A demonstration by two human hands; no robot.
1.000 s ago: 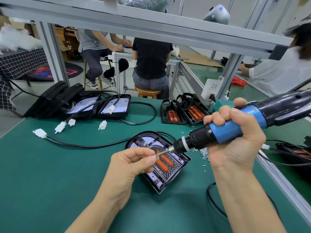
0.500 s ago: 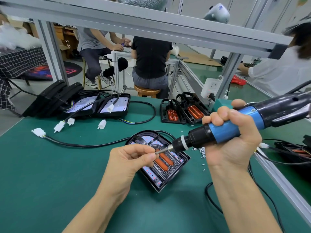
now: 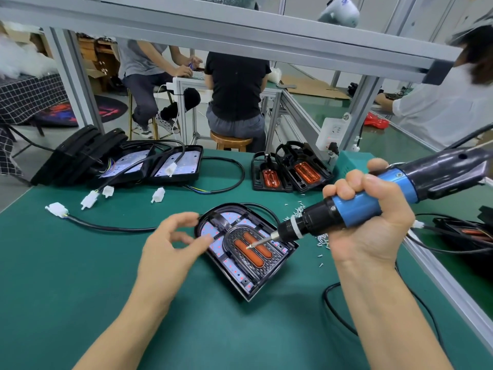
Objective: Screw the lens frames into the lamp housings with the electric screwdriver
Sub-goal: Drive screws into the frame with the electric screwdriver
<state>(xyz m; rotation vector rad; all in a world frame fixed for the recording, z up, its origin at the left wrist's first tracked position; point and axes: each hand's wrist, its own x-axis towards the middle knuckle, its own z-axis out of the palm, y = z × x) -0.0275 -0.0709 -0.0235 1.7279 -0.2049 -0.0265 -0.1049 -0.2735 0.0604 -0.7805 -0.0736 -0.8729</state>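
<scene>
Two bare hands work over a green counter (image 3: 66, 276) framed by grey aluminium rails. Beyond it, three seated people work at other benches. At the counter's far left lies a stack of black lamp housings (image 3: 128, 161) with open wiring and white connectors (image 3: 89, 200); far centre sit two spare lens frames (image 3: 290, 172) with orange lenses. In the middle of the counter lies one lamp housing (image 3: 245, 252), flat and face up, with a lens frame (image 3: 253, 249) seated inside it, two orange strips showing. The right hand (image 3: 370, 222) has its grip wrapped round the blue barrel of the electric screwdriver (image 3: 373, 201), which slants down to the left so its bit tip sits over the orange lens. The left hand (image 3: 170, 252) hovers at the housing's left edge, grip loosely spread, thumb and forefinger apart and holding nothing. A scatter of small screws (image 3: 320, 239) lies just right of the housing.
</scene>
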